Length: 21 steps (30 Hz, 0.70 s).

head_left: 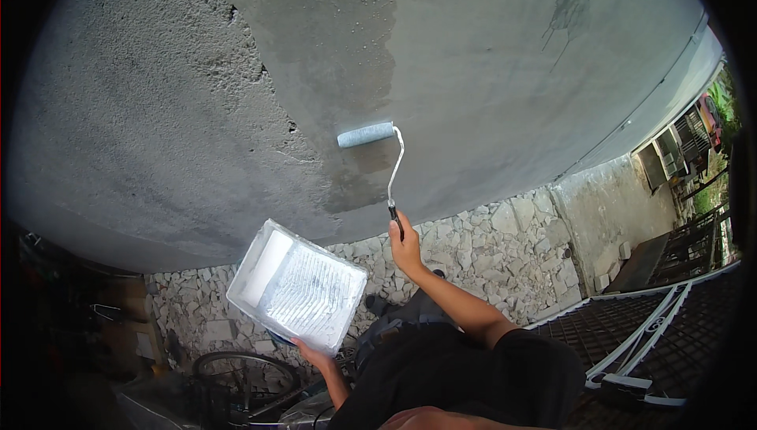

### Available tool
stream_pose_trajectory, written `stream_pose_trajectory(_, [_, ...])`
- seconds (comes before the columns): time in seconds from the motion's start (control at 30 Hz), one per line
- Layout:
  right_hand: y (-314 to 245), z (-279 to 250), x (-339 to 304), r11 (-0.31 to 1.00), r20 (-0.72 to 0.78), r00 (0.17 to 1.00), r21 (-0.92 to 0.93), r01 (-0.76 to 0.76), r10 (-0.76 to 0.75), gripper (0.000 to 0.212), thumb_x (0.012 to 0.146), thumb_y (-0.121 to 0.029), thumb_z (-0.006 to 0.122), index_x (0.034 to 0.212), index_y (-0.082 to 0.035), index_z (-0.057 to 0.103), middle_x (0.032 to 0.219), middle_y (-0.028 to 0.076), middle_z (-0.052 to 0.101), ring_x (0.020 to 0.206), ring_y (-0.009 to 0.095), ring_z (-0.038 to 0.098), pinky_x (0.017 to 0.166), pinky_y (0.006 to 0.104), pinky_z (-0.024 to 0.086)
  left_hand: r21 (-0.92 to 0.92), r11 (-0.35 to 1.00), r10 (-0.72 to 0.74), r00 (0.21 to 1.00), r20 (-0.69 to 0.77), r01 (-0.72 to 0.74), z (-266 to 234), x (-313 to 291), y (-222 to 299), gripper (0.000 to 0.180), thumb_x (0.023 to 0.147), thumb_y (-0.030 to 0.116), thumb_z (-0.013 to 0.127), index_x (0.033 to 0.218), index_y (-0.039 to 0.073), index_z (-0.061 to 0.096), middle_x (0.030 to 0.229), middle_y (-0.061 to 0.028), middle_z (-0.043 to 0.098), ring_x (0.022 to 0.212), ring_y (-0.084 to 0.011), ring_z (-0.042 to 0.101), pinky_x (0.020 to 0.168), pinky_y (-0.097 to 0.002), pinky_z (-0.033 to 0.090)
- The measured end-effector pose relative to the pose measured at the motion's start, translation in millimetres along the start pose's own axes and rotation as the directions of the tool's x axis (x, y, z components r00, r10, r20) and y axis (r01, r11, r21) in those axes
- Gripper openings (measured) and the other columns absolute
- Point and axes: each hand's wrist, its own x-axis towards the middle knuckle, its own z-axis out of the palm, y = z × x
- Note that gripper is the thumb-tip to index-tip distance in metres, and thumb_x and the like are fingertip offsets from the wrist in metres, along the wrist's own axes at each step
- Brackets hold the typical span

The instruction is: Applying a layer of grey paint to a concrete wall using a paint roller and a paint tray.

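Observation:
My right hand [406, 245] is wrapped round the black handle of a paint roller [366, 135]. The roller's pale blue sleeve lies against the grey wall [489, 99], over a darker, wet-looking band. A bent white wire frame joins sleeve and handle. My left hand [315, 355] grips the near edge of a white paint tray [314, 292], with the thumb showing at the rim and the other fingers hidden beneath. White liquid fills the tray's deep end, and its ribbed slope is smeared with white. The tray is held tilted, left of the roller and below it.
Broken stone rubble [505, 249] covers the ground along the wall's foot. A bicycle wheel [244, 375] stands at the lower left, close to the tray. To the lower right is a metal gate or fence with white bars [643, 327]. Rough, pitted plaster [173, 75] covers the wall's left part.

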Motion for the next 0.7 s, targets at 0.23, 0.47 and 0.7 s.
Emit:
stream_pose_trajectory(0.23, [-177,-12,118,0.937,0.067,0.986,0.329,0.122,-0.152,0.044,0.115,-0.028,0.056,0.152,-0.002,0.056,0.074,-0.004,0.050,0.060,0.004,0.044,0.053,0.0230,0.037,0.020,1.000,-0.005,1.000,0.009,0.005,11,0,7,0.090,0.113,0.062,0.042,0.153,-0.019,0.042,0.157,-0.0297,0.049,0.137,-0.0397,0.057,0.117,-0.0458,0.044])
stream_pose_trajectory(0.47, [-285,-24,161,0.859,0.128,0.972,0.501,0.106,-0.195,0.050,0.113,-0.036,0.061,0.146,0.001,0.060,0.073,-0.005,0.052,0.065,0.005,0.047,0.059,0.0254,0.041,0.030,1.000,0.004,1.000,0.027,-0.005,12,4,6,0.089,0.114,0.061,0.041,0.153,-0.019,0.042,0.158,-0.0288,0.050,0.138,-0.0386,0.055,0.118,-0.0451,0.043])
stream_pose_trajectory(0.7, [-157,4,109,0.970,-0.010,0.982,0.155,0.188,-0.189,0.043,0.114,-0.032,0.056,0.145,-0.002,0.060,0.074,0.002,0.051,0.064,0.009,0.048,0.059,0.0284,0.040,-0.058,0.998,0.003,0.997,0.074,0.002,8,4,5,0.087,0.115,0.059,0.041,0.153,-0.018,0.042,0.158,-0.0284,0.050,0.138,-0.0379,0.055,0.118,-0.0446,0.043])
